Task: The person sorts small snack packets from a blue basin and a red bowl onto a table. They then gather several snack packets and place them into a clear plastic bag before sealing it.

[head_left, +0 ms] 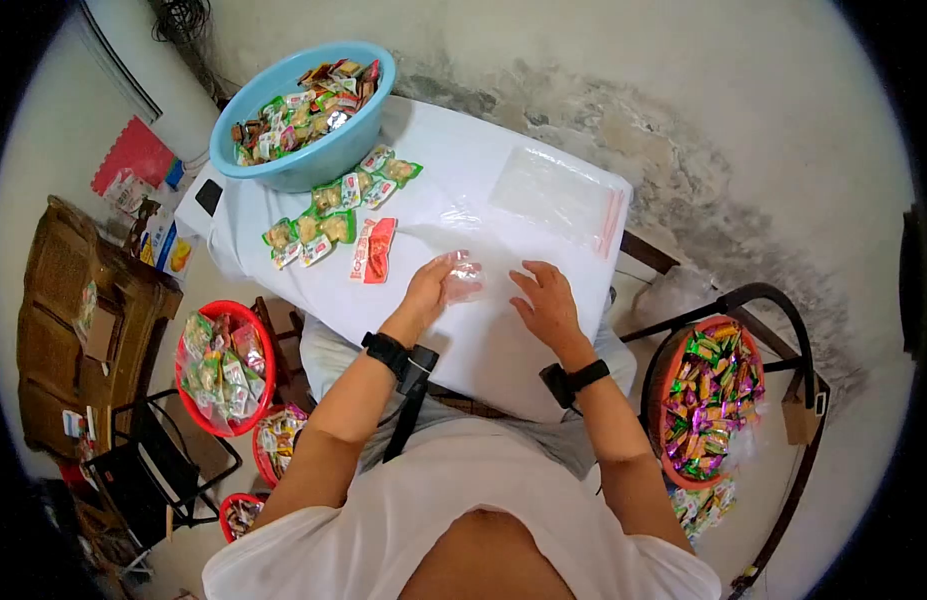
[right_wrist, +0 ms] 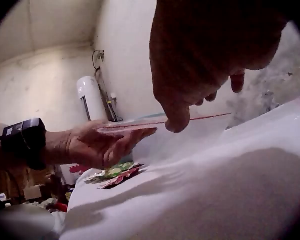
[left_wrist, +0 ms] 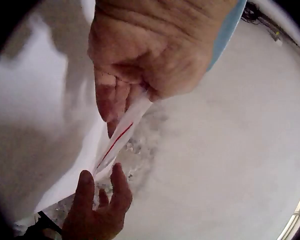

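Observation:
My left hand (head_left: pixel 426 297) holds a clear plastic bag (left_wrist: pixel 119 140) with a red line along its edge, its fingers stretched beneath and the thumb side against the film. The bag stands out past the fingertips over the white tabletop. Facing it, my right hand (head_left: pixel 550 305) has its fingers spread and loosely bent, with nothing gripped. In the right wrist view the right thumb (right_wrist: pixel 176 124) overlaps the bag's red edge. Left of the left hand lies a red and white snack packet (head_left: pixel 373 250). Several green and white snack packets (head_left: pixel 323 237) lie in rows beyond it.
A pile of flat clear bags (head_left: pixel 553 195) with red strips lies at the table's far right. A blue basin (head_left: pixel 223 150) of packets stands at the far left corner. Red baskets (head_left: pixel 267 355) stand on the floor at left, another basket (head_left: pixel 663 440) of wrapped sweets at right.

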Available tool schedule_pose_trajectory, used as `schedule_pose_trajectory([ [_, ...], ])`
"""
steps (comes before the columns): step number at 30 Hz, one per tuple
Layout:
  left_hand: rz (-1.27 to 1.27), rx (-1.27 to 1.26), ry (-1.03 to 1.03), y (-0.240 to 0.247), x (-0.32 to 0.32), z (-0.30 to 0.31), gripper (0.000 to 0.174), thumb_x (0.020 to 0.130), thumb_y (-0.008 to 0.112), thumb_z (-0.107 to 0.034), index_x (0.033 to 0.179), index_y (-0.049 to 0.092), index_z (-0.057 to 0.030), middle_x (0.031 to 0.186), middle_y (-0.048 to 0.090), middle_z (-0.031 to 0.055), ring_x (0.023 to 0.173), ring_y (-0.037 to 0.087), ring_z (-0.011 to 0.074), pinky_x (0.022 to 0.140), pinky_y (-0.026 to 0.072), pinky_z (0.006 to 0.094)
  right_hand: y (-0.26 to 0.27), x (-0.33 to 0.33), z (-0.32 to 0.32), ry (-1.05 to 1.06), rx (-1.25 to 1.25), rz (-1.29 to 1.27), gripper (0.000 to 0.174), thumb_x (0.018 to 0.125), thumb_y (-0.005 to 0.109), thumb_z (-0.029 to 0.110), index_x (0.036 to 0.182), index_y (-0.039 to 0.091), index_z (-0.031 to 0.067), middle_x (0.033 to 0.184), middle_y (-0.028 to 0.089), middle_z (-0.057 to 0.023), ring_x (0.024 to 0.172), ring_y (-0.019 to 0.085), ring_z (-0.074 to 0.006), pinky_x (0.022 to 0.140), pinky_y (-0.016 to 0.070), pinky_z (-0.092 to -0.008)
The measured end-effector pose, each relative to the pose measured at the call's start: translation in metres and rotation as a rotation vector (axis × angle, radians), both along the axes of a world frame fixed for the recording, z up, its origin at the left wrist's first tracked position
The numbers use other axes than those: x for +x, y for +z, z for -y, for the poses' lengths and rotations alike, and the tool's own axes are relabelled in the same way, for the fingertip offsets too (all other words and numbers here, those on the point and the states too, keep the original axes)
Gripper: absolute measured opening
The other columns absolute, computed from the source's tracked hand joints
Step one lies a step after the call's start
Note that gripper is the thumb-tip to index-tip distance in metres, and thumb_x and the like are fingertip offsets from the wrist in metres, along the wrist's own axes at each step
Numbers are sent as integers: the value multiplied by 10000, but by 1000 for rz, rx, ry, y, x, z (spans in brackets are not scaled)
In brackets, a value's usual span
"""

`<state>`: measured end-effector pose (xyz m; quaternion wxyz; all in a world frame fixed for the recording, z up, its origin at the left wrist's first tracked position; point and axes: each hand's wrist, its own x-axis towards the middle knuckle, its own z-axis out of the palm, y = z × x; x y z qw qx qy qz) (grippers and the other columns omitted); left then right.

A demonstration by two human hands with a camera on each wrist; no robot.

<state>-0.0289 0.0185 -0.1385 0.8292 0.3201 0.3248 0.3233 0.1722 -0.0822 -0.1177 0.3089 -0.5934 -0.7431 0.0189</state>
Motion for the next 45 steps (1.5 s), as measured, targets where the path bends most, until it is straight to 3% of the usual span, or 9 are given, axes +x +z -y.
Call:
schedule_pose_trajectory([
  [8, -66, 113, -225, 51, -5, -26, 402, 969, 384, -289, 1296, 422, -58, 1221, 541, 165, 1001, 600, 283, 857, 480, 375, 29, -13, -18, 15, 221, -50, 197, 681, 695, 64, 860, 620, 89, 875, 586, -56, 821, 557, -276, 708, 439, -388],
  [10, 276, 242, -227, 84, -4, -26, 474, 970, 380, -331, 1372, 323, -87, 1323, 465, 137, 1136, 522, 246, 911, 442, 352, 63, -23, -14, -61, 385, -84, 156, 690, 681, 58, 823, 605, 89, 809, 570, -52, 732, 547, -263, 637, 427, -385],
  [13, 206, 386, -129, 120, 2, 3, 579, 959, 324, -426, 1425, 203, -107, 1410, 355, 139, 1234, 430, 256, 979, 399, 411, 98, -34, -7, -98, 444, 21, 130, 710, 667, 76, 823, 603, 88, 780, 551, -66, 730, 544, -259, 620, 420, -381],
  [17, 106, 457, 18, 46, 5, 39, 599, 842, 558, 6, 1367, 286, -90, 1357, 413, 116, 1232, 424, 232, 990, 398, 394, 66, -52, -8, -39, 227, 127, 96, 726, 658, 101, 805, 608, 83, 760, 543, -81, 718, 540, -271, 604, 415, -383],
  [26, -295, 188, 176, -38, -5, 45, 223, 910, 527, -189, 1067, 525, -32, 975, 604, 66, 815, 595, 132, 684, 488, 264, -31, -64, -15, -60, -101, -384, 58, 798, 630, 93, 794, 606, 40, 779, 578, -119, 678, 571, -286, 601, 467, -356],
  [34, -325, 136, 361, -47, 0, 36, 288, 854, 545, -186, 1099, 522, -38, 835, 618, 63, 714, 601, 130, 584, 473, 261, 24, -71, -25, -85, 185, -338, 63, 799, 624, 80, 808, 597, 24, 761, 568, -123, 657, 560, -270, 585, 456, -332],
  [40, -752, 565, -299, -63, -34, 7, 310, 839, 593, -214, 1084, 543, -31, 897, 624, 67, 718, 585, 142, 627, 481, 277, -17, -57, -23, -106, 127, -111, 67, 776, 648, 59, 825, 603, 53, 767, 579, -114, 639, 572, -278, 558, 464, -337],
  [43, -972, 686, 238, -13, -84, 8, 405, 765, 650, -173, 1127, 533, -36, 943, 615, 113, 836, 583, 246, 720, 475, 367, -17, -58, -16, -151, 119, -162, 72, 776, 652, 67, 831, 606, 62, 772, 583, -109, 633, 576, -279, 552, 465, -346],
  [45, -1272, 1184, 669, -37, -128, -23, 426, 696, 635, -95, 1105, 536, -33, 1074, 555, 191, 1025, 500, 359, 876, 413, 424, -19, -56, -16, -174, 145, -196, 63, 785, 645, 79, 830, 604, 62, 763, 576, -103, 623, 572, -273, 548, 463, -346],
])
